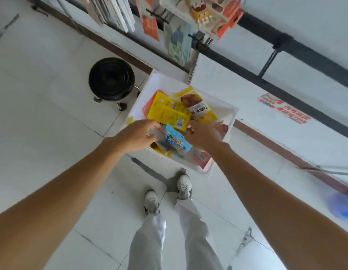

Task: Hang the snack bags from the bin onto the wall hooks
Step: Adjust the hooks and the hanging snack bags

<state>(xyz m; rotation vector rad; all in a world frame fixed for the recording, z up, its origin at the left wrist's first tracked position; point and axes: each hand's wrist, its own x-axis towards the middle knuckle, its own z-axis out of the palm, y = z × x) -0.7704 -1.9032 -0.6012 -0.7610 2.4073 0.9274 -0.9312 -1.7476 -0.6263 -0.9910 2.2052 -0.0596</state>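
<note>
The white bin (144, 94) is open on top, reachable from above, with loose snack bags (167, 114) piled inside. A black stool (111, 78) stands close at its left, hanging packets (179, 45) overhang its far edge, and the wall hook (268, 62) further right juts out bare.

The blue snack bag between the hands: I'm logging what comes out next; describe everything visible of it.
The blue snack bag is a glossy plastic pouch, light blue with white lettering and pink and yellow print, tilted over the near side of the white bin. It sits between the left hand and right hand; which grips it is unclear.
</note>
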